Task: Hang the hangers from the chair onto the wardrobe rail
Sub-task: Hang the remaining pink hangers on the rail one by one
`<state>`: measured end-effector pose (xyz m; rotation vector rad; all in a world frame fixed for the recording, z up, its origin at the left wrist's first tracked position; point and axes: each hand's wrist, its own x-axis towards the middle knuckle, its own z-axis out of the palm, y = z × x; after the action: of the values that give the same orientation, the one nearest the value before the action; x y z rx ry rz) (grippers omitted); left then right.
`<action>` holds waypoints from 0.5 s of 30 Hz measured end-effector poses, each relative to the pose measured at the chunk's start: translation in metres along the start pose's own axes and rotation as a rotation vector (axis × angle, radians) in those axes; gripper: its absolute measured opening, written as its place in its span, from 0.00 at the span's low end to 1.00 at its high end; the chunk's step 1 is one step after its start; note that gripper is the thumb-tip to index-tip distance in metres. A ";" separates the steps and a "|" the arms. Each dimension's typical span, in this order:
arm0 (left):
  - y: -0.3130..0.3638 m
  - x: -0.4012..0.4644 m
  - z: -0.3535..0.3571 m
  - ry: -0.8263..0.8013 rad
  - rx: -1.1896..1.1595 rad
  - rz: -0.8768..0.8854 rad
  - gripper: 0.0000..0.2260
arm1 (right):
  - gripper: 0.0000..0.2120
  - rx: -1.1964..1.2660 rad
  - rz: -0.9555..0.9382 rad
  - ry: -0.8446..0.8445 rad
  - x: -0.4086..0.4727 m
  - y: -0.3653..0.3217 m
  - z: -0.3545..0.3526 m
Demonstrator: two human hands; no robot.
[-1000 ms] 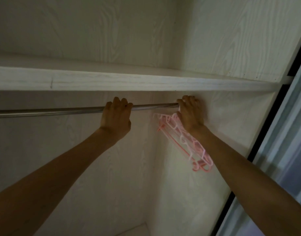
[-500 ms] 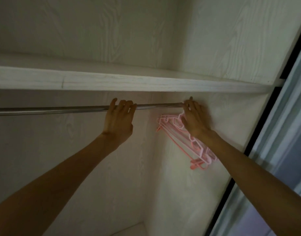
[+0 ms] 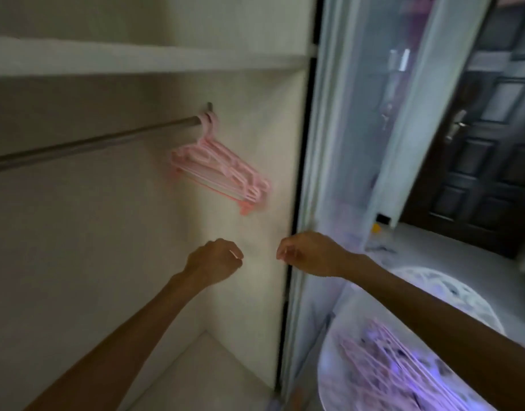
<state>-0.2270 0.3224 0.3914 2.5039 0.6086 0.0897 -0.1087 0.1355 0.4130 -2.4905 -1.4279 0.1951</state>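
Pale wardrobe walls surround us; pink hangers [image 3: 222, 170] hang at the rail's [image 3: 86, 143] far right end, well above our hands. Our left hand [image 3: 215, 260] and right hand [image 3: 307, 253] hover loosely curled, holding nothing. More hangers [image 3: 383, 363] lie on the chair [image 3: 338, 387], near right.

Rail [image 3: 92, 142]: we see dull grey metal.
Hangers [image 3: 222, 173]: smooth pink plastic.
Shelf [image 3: 136, 62]: pale, matt, perhaps wood-grain laminate.

A bunch of pink plastic hangers [image 3: 219, 170] hangs tilted from the far right end of the metal wardrobe rail [image 3: 89, 143]. More pink hangers [image 3: 383, 360] lie piled on the round chair [image 3: 338, 378], below and to the right of the rail.
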 end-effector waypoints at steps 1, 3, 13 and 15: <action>0.007 0.000 0.015 -0.090 -0.059 0.010 0.04 | 0.09 0.004 0.044 -0.062 -0.019 0.012 0.006; 0.027 -0.001 0.048 -0.247 -0.196 0.022 0.02 | 0.10 0.020 0.155 -0.168 -0.062 0.039 0.015; 0.141 -0.036 0.222 -0.572 -0.452 -0.208 0.05 | 0.11 0.062 0.565 -0.357 -0.268 0.183 0.049; 0.158 -0.043 0.253 -0.576 -0.481 -0.261 0.07 | 0.11 0.073 0.616 -0.374 -0.303 0.208 0.056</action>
<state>-0.1538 0.0582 0.2650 1.8416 0.5746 -0.5061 -0.1046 -0.2167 0.2942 -2.8547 -0.6826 0.8471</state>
